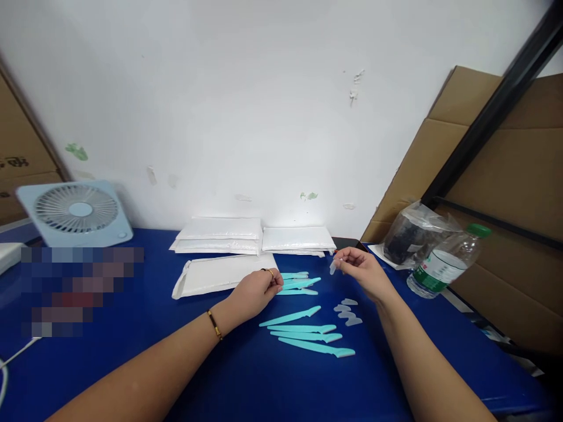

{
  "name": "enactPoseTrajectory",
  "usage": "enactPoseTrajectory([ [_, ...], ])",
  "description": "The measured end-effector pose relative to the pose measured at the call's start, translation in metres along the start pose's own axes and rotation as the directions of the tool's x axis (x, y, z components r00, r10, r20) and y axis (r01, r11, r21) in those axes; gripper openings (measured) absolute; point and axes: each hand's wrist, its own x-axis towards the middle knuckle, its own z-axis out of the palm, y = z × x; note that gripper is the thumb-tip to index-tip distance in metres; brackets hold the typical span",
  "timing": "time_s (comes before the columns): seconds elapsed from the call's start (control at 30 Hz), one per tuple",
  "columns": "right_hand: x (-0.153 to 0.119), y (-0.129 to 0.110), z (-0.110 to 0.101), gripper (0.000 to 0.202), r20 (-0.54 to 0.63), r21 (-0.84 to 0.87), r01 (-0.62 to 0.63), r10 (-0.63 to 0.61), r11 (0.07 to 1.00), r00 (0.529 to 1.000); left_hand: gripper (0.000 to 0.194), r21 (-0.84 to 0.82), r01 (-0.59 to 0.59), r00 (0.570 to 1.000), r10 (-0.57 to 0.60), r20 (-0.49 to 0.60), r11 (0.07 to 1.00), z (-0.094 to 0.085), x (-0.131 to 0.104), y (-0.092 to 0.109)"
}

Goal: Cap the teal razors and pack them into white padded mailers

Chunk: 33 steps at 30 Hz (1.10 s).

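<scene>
My left hand (255, 293) pinches the handle end of a turquoise eyebrow razor (303, 283), its blade end pointing right. Two or so more turquoise razors lie beside and under it, partly hidden by my fingers. In my right hand (363, 271), between thumb and fingertips, is a small translucent blade cap (332, 268), apart from the razor. Below my hands, several loose eyebrow razors (303, 337) lie on the blue table (220, 375), blades to the right. Several translucent blade caps (344, 308) sit just right of them.
White flat packets (224, 227) are stacked by the wall, with a single white packet (220, 272) in front. A light-blue fan (81, 210) stands at left. At right are a green-capped bottle (444, 266) and a bagged dark item (404, 234), near cardboard (505, 176).
</scene>
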Motion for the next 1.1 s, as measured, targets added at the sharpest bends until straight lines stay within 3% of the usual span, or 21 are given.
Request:
enactPoseTrajectory([
  [0.13, -0.003, -0.012, 0.011, 0.022, 0.021, 0.157, -0.017, 0.014, 0.987, 1.0, 0.012, -0.057, 0.008, 1.0, -0.01, -0.021, 0.998, 0.001, 0.001, -0.001],
  [0.57, -0.005, -0.009, 0.02, 0.017, 0.044, 0.334, -0.064, 0.052, 0.94, 0.998, 0.014, -0.141, 0.032, 0.998, -0.038, -0.04, 0.989, 0.001, 0.004, -0.002],
  [0.7, -0.006, -0.008, 0.028, 0.018, 0.105, 0.317, -0.103, 0.073, 0.943, 0.992, 0.014, -0.137, 0.023, 0.999, -0.029, -0.036, 0.99, 0.001, 0.004, 0.0],
  [0.8, -0.005, -0.006, 0.026, 0.024, 0.164, 0.172, -0.113, 0.085, 0.979, 0.983, 0.014, -0.036, 0.034, 0.997, -0.036, -0.063, 0.999, 0.001, 0.005, -0.003],
  [0.87, -0.004, -0.004, 0.016, 0.027, 0.152, -0.03, -0.075, 0.079, 0.997, 0.985, 0.015, 0.087, 0.027, 0.996, -0.02, -0.087, 0.996, 0.001, 0.007, -0.006],
  [0.97, -0.005, 0.001, -0.011, 0.023, 0.191, -0.366, -0.022, 0.098, 0.931, 0.977, 0.013, 0.243, -0.02, 0.99, 0.054, -0.134, 0.97, 0.0, 0.007, -0.007],
  [1.03, -0.007, 0.005, -0.027, 0.019, 0.301, -0.495, -0.039, 0.213, 0.868, 0.93, 0.014, 0.267, -0.057, 0.985, 0.098, -0.145, 0.962, -0.001, 0.005, -0.003],
  [1.1, -0.008, 0.009, -0.035, 0.018, 0.376, -0.566, -0.073, 0.336, 0.821, 0.863, 0.017, 0.22, -0.122, 0.988, 0.141, -0.071, 0.968, -0.002, 0.002, 0.002],
])
